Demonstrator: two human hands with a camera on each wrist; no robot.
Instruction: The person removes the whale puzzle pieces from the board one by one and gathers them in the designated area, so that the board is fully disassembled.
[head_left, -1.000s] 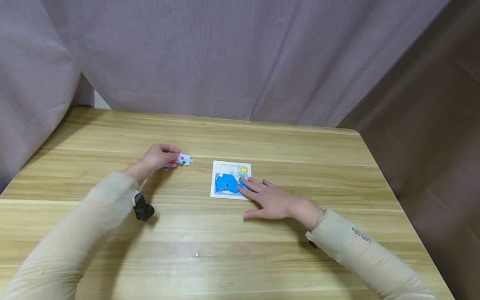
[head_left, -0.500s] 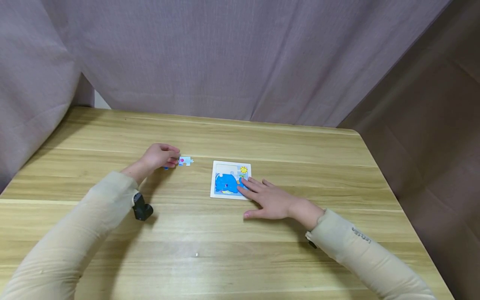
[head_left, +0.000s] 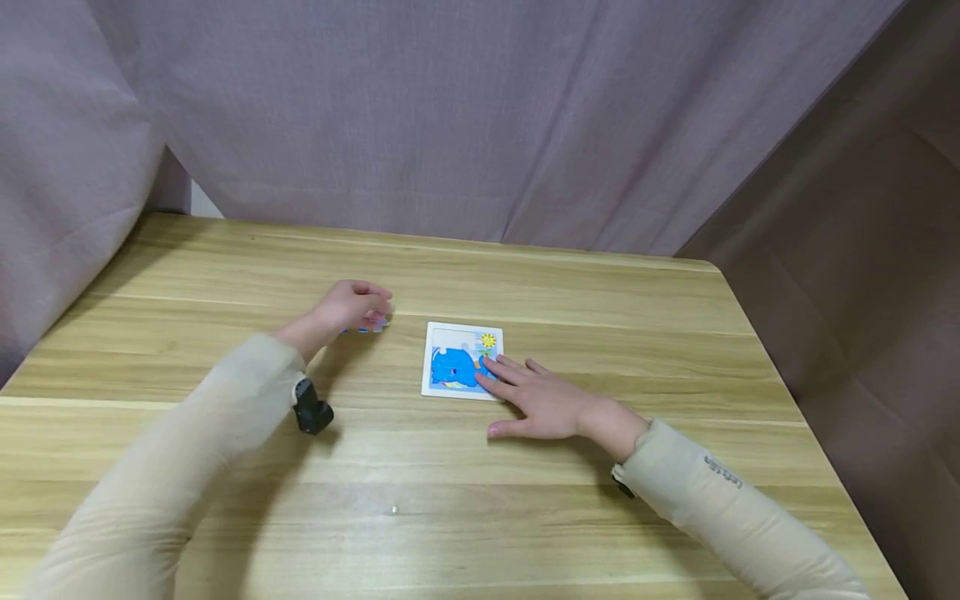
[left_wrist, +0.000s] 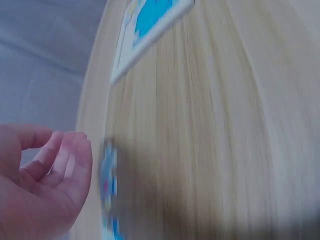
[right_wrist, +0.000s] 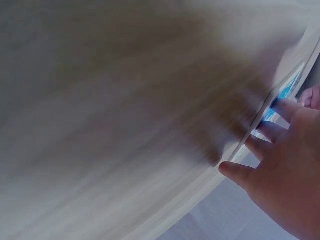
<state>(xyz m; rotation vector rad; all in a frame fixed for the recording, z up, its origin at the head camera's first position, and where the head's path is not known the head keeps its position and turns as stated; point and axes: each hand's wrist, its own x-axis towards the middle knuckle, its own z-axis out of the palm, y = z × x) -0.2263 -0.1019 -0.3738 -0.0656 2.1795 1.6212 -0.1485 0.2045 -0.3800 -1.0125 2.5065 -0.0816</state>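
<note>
My left hand (head_left: pixel 345 307) is above the far-left part of the table, just over some blue puzzle pieces (left_wrist: pixel 108 185). Its fingers are loosely bent, with the thumb tip close to the index fingertip, and no piece shows between them. The hand hides most of the pieces in the head view. A white-framed puzzle board (head_left: pixel 426 362) with a blue whale and a yellow sun lies to the right; a pale area shows at its upper left. Spread and fairly straight, the fingers of my right hand (head_left: pixel 542 404) rest on the board's lower right corner.
All of this is on a wooden table (head_left: pixel 450 517). A small white speck (head_left: pixel 394 509) lies nearer the front. Grey curtains (head_left: pixel 420 125) hang behind the far edge, and darker cloth (head_left: pixel 862 250) hangs on the right. A black wrist camera (head_left: pixel 312 408) juts from the left sleeve.
My left hand has come off the pink-marked puzzle piece and moved right, now covering it in the head view. My right hand and the board have stayed still.
</note>
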